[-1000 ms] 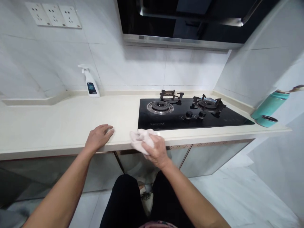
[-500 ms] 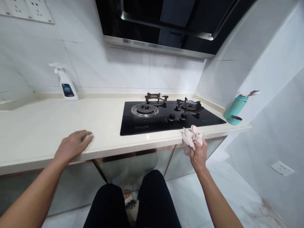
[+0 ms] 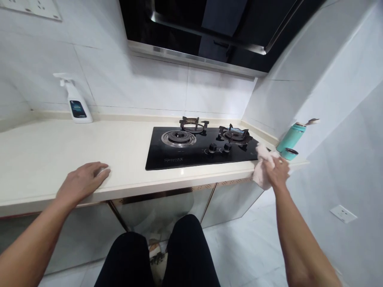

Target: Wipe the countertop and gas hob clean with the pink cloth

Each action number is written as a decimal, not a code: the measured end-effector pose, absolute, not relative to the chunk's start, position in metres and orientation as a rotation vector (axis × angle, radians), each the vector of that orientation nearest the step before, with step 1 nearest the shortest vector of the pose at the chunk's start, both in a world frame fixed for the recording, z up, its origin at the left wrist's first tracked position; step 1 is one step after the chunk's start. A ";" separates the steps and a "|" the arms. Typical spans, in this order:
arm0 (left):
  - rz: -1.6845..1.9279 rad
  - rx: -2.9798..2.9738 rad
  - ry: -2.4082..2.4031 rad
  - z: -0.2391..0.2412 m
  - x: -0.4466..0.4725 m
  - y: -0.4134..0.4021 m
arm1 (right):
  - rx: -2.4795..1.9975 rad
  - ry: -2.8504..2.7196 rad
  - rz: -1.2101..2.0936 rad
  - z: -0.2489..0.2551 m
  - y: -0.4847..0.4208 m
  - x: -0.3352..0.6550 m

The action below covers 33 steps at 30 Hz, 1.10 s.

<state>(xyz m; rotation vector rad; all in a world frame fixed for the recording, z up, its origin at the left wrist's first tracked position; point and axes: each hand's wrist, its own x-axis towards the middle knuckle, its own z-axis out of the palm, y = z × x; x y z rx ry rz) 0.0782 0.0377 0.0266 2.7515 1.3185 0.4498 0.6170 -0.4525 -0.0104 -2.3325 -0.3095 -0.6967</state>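
My right hand is closed on a pale pink cloth, which lies over the counter's front edge by the right corner of the black gas stove. Part of the cloth hangs down past the edge. On the cream countertop, left of the stove, my left hand rests palm down with its fingers stretched out. One pan support sits behind the left burner, off its ring. Another support stands around the right burner.
A white spray bottle stands against the wall at the left. Near the right end of the counter are a teal flask with something sticking out of its top and a small teal cup. A black range hood overhangs the stove.
My right hand has moved the cloth right along the counter's front edge, to the stove's right corner. My left hand stays on the countertop. The view has shifted slightly right.
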 end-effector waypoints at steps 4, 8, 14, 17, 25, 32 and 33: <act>0.466 2.746 1.329 0.027 0.081 0.036 | -2.394 -0.339 -0.741 -0.026 -0.426 0.628; 0.484 2.725 1.355 0.026 0.084 0.033 | -2.449 -0.476 -0.784 -0.034 -0.409 0.609; 0.585 2.679 1.369 0.024 0.089 0.021 | -2.449 -0.684 -0.821 -0.036 -0.362 0.546; 0.630 2.672 1.356 0.023 0.091 0.014 | -2.429 -0.861 -0.875 -0.036 -0.331 0.498; 0.747 2.595 1.293 0.021 0.090 0.002 | -2.342 -1.379 -0.852 -0.002 -0.239 0.337; 0.843 2.465 1.238 0.022 0.086 -0.002 | -2.269 -1.648 -0.568 0.021 -0.171 0.240; 0.861 2.432 1.232 0.022 0.085 -0.001 | -2.238 -1.683 -0.539 0.022 -0.163 0.228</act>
